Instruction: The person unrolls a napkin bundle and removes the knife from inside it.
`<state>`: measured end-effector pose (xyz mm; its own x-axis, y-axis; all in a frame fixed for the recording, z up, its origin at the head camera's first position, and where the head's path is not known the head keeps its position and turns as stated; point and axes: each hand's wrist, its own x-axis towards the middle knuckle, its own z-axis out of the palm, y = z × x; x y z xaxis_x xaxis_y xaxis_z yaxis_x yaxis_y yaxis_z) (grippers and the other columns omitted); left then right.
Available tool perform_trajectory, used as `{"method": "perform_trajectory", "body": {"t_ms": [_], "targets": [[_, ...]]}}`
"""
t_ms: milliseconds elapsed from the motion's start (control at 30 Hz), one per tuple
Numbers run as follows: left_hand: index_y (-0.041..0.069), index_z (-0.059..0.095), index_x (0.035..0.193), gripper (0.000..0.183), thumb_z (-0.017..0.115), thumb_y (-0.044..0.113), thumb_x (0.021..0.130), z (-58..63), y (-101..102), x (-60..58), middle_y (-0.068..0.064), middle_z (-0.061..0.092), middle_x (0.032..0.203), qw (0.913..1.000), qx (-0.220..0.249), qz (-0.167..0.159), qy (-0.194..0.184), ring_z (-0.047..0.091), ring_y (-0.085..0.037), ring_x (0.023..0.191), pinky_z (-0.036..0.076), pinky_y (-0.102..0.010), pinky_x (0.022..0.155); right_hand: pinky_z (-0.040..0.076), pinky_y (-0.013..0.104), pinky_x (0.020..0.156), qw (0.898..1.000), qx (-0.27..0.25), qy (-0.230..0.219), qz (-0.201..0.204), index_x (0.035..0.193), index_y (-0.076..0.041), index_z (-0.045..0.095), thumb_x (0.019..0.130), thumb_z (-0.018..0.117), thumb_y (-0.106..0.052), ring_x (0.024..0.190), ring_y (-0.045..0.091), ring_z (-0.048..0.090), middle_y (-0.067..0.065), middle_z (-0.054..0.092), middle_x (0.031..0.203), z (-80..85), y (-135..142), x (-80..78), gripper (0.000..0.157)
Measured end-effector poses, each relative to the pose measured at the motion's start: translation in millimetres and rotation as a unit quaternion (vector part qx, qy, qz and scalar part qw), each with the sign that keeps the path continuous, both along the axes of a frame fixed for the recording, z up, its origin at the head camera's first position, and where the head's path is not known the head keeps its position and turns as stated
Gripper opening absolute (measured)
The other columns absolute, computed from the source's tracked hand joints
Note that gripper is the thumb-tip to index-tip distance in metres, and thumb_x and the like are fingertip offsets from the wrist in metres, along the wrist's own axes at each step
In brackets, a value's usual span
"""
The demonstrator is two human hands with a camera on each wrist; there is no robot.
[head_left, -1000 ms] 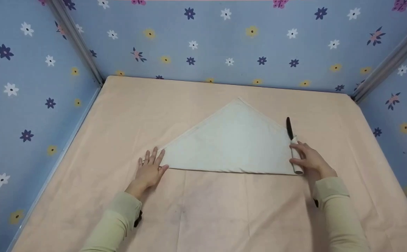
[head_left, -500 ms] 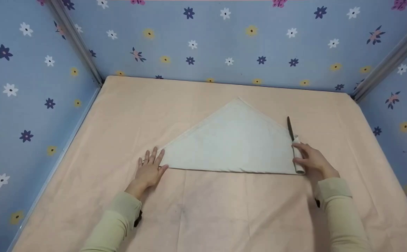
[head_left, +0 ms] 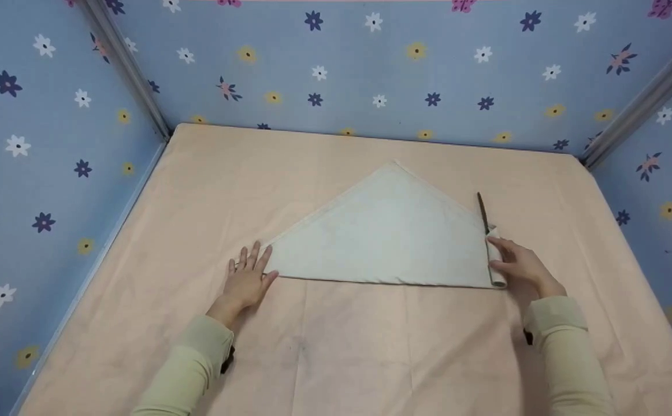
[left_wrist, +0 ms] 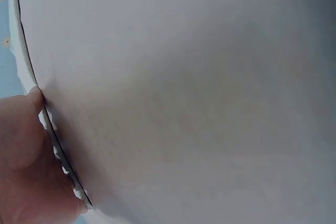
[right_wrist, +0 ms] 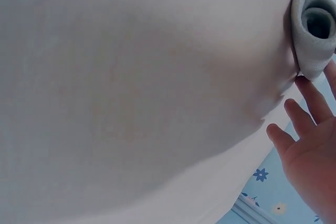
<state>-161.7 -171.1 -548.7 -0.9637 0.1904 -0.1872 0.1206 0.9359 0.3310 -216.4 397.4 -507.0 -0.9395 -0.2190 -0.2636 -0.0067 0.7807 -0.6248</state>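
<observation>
A pale napkin [head_left: 382, 237] lies folded to a point at the far side, its right end wound into a narrow roll [head_left: 496, 263]. From the far end of that roll sticks a slim black knife [head_left: 482, 211]; the rest of it is hidden in the cloth. My right hand [head_left: 525, 267] pinches the roll from the right with thumb and fingers. In the right wrist view the roll's spiral end [right_wrist: 317, 30] shows beside the fingertips. My left hand [head_left: 246, 286] rests flat on the napkin's left corner, fingers spread.
A peach cloth [head_left: 347, 346] with creases covers the table. Blue flowered panels [head_left: 347, 69] stand at the back and both sides, with grey metal posts [head_left: 133, 69] at the corners.
My right hand and the roll have shifted slightly to the right. The knife has turned with the roll, from broad side to narrow edge. The left hand has stayed in place.
</observation>
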Motion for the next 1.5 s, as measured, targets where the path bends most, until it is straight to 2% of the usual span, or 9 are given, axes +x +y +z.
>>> {"method": "perform_trajectory", "body": {"t_ms": [267,467,767,933,1233,1500], "targets": [[0.007,0.014,0.145,0.061,0.032,0.041,0.097,0.8,0,0.1,-0.019,0.001,0.149,1.0,-0.001,0.002,-0.001,-0.002,-0.042,0.133,0.001,-0.06,0.101,0.017,0.052,0.103,1.0,-0.02,0.003,-0.007,0.141,-0.009,0.031,0.088,0.06,-0.026,0.13,0.042,0.017,0.023,0.021,0.144,-6.0,5,2.0,0.063],[0.007,0.014,0.145,0.061,0.033,0.041,0.097,3.6,0,1.6,-0.019,0.001,0.149,1.0,0.008,-0.001,0.002,-0.001,-0.042,0.133,0.002,-0.06,0.101,0.013,0.054,0.103,0.999,-0.028,-0.012,-0.011,0.143,-0.01,0.027,0.089,0.058,-0.028,0.131,0.044,0.012,0.024,0.016,0.145,-5.6,9,2.8,0.065],[0.008,0.013,0.145,0.061,0.032,0.041,0.097,5.4,1,1.5,-0.019,0.001,0.149,1.0,0.004,0.001,0.0,-0.001,-0.041,0.133,0.002,-0.06,0.101,0.012,0.055,0.103,0.998,-0.059,-0.006,-0.008,0.142,-0.008,0.026,0.091,0.055,-0.025,0.132,0.041,0.011,0.022,0.017,0.145,-5.0,17,8.8,0.061],[0.008,0.013,0.145,0.061,0.032,0.041,0.097,3.9,2,1.1,-0.018,0.001,0.149,1.0,-0.001,0.006,-0.002,-0.002,-0.041,0.133,0.001,-0.059,0.102,0.006,0.056,0.103,0.999,-0.041,-0.005,-0.022,0.143,-0.008,0.026,0.092,0.054,-0.027,0.132,0.042,0.003,0.023,0.017,0.145,-4.5,21,11.6,0.061],[0.007,0.013,0.145,0.062,0.032,0.041,0.097,2.8,0,1.2,-0.019,0.001,0.149,1.0,0.009,0.003,0.0,-0.003,-0.041,0.133,0.0,-0.06,0.101,0.013,0.054,0.103,0.999,-0.023,0.013,-0.03,0.141,-0.002,0.026,0.092,0.053,-0.018,0.131,0.043,0.012,0.025,0.016,0.145,-3.6,11,12.3,0.059],[0.008,0.013,0.145,0.061,0.032,0.041,0.097,3.6,0,1.2,-0.019,0.001,0.149,1.0,0.005,0.003,0.0,-0.002,-0.041,0.133,0.001,-0.059,0.101,0.011,0.054,0.103,0.998,-0.03,0.044,-0.02,0.138,0.002,0.029,0.09,0.057,-0.018,0.132,0.043,0.009,0.023,0.012,0.146,-3.3,4,10.7,0.059]]}}
